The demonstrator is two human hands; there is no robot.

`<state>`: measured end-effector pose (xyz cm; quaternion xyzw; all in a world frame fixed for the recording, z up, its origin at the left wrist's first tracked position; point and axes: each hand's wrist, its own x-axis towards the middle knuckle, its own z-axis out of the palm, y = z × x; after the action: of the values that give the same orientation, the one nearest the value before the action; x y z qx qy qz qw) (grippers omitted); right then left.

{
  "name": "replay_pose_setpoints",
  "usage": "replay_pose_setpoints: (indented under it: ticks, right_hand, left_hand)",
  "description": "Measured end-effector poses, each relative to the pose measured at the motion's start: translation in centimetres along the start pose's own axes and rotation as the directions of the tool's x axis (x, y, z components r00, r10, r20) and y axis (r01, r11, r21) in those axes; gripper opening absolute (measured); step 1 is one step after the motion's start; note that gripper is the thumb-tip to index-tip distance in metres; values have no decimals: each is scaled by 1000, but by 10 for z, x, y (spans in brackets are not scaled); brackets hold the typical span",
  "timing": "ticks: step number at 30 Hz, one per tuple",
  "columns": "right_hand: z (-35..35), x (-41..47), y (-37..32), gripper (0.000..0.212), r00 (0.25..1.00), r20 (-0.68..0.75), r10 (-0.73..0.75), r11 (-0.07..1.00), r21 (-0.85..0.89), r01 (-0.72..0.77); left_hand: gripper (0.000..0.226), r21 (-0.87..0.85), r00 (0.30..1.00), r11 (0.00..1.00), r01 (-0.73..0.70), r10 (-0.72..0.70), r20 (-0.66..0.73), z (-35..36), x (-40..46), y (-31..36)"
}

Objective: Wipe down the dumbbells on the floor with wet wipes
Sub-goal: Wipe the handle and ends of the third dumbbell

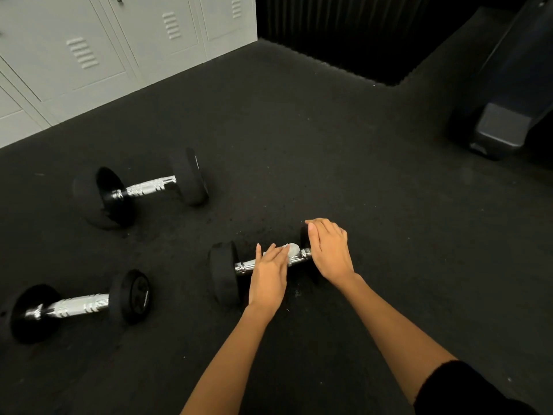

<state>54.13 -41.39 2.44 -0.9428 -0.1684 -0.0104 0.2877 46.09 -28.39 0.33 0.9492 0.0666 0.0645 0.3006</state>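
Observation:
Three black dumbbells with chrome handles lie on the dark rubber floor. The nearest dumbbell (pixel 225 272) is in the middle, under both my hands. My left hand (pixel 267 274) presses a crumpled white wet wipe (pixel 291 251) onto its chrome handle. My right hand (pixel 329 250) rests over the dumbbell's right head, holding it, and hides most of that head. A larger dumbbell (pixel 140 188) lies farther off to the left. A third dumbbell (pixel 77 305) lies at the near left.
Grey metal lockers (pixel 89 55) line the wall at the far left. A dark machine base (pixel 499 130) stands at the far right, beside a black ribbed wall (pixel 344 34). The rubber floor (pixel 299 145) stretches between them.

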Motion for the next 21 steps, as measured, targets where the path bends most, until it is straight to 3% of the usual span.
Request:
replay_pose_setpoints:
  ticks: [5, 10, 13, 16, 21]
  right_hand:
    - [-1, 0, -2, 34, 1000, -11, 18, 997, 78, -18]
    - [0, 2, 0, 35, 1000, 9, 25, 997, 78, -25]
    - [-1, 2, 1, 35, 1000, 5, 28, 997, 69, -28]
    - [0, 1, 1, 36, 1000, 4, 26, 998, 65, -26]
    - [-1, 2, 1, 36, 999, 20, 28, 998, 60, -30]
  left_hand:
    - [37, -42, 999, 999, -21, 23, 46, 7, 12, 12]
    - [39, -72, 992, 994, 80, -73, 99, 13, 21, 33]
    - [50, 170, 989, 983, -75, 52, 137, 7, 15, 31]
    - [68, 398, 944, 868, -299, 208, 255, -1, 5, 22]
    - [66, 486, 875, 738, -468, 311, 371, -5, -6, 2]
